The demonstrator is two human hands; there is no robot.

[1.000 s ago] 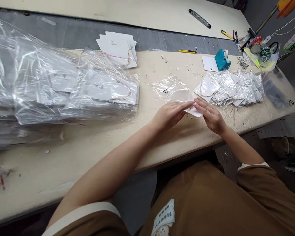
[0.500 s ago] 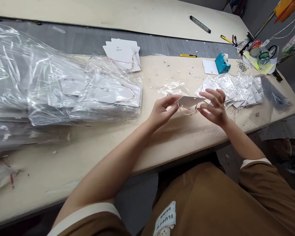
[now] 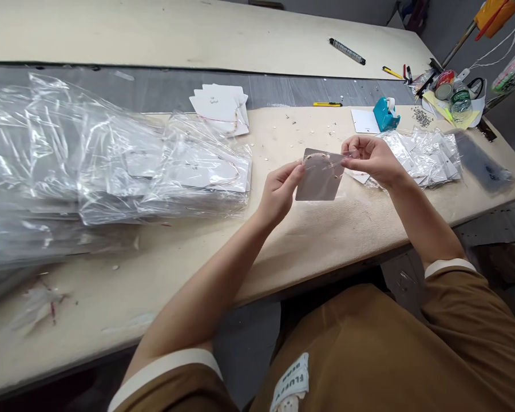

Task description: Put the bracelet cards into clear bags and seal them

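I hold a square white card point(image 3: 320, 178) upright above the table, its back toward me. My left hand point(image 3: 281, 191) pinches its left edge. My right hand point(image 3: 369, 157) pinches the top right corner, fingers closed. A thin beaded chain runs along the card's top edge between my fingers. Behind my right hand lies a spread of small clear bags point(image 3: 424, 151) with cards inside.
A large heap of clear plastic bags with cards point(image 3: 111, 160) fills the table's left. Loose white cards point(image 3: 221, 103) lie behind it. A teal tape dispenser point(image 3: 385, 113), a yellow pen point(image 3: 327, 105), a black marker point(image 3: 347, 51) and a cluttered tray point(image 3: 452, 94) sit far right.
The card lay flat under both hands on the table; I have lifted it and turned it upright, and both hands rose with it. The view shifted slightly.
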